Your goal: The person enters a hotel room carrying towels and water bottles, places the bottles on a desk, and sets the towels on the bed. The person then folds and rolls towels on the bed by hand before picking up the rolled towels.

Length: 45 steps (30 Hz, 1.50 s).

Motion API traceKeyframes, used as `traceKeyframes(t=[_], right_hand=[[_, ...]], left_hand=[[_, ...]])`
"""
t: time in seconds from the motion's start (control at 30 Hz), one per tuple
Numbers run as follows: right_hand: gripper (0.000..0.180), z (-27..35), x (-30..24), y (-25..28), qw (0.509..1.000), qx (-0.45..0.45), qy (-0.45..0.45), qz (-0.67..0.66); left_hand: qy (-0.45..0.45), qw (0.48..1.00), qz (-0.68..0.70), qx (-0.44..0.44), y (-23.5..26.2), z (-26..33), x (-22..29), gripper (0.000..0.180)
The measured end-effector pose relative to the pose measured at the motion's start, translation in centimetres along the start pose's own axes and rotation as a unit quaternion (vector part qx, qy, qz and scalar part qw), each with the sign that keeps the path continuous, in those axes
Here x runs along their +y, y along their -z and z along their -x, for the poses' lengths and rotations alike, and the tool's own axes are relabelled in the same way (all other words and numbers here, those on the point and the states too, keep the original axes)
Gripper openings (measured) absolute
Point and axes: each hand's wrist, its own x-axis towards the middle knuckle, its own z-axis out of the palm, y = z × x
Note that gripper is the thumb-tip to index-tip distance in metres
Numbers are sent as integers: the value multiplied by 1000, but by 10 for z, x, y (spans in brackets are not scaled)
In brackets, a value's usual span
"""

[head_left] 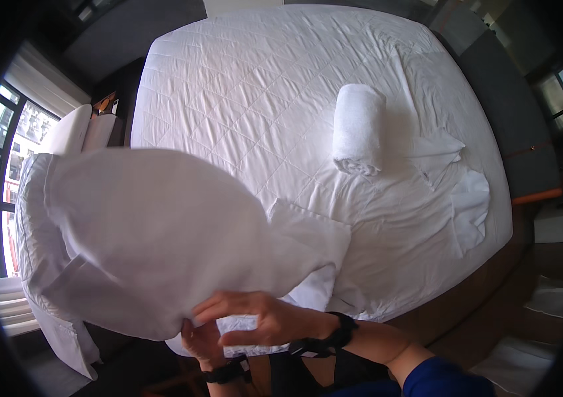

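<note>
Both hands are gripping a white pillow (pixel 142 238) at its near end, right hand (pixel 265 321) fingers clenching the fabric, left hand (pixel 199 341) grasping beneath. Its long axis is running leftward, above the bed (pixel 241 86) edge.

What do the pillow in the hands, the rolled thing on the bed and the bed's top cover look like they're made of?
Pillow: smooth matte white woven cloth, likely cotton, over soft filling; it bulges and creases. Rolled towel: thick, fuzzy-looking cloth, probably terry. Bed cover: white quilted fabric, stitched in diamonds.

Pillow (pixel 142 231) blocks left — bed (pixel 241 86) beyond (open).
</note>
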Motion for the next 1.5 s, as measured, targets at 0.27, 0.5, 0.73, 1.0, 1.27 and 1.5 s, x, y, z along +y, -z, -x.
traceKeyframes(t=[0.27,0.5,0.73,1.0,1.27,1.5], right_hand=[[62,191,131,134,696,548,-462,-34],[50,147,126,107,802,476,-350,-86],[44,293,-40,215,841,484,-198,138],[75,535,-111,305,508,812,-279,69],[33,439,102,130,635,620,-418,194],[32,269,99,115,742,314,-345,482]], left_hand=[[43,972,40,228,200,28,34,84],[113,932,-4,345,239,0,-8,61],[186,967,82,153,83,22,-89,48],[367,917,24,152,38,55,-200,66],[-46,893,-305,328,82,-61,-80,77],[4,868,-403,290,165,-36,-14,74]])
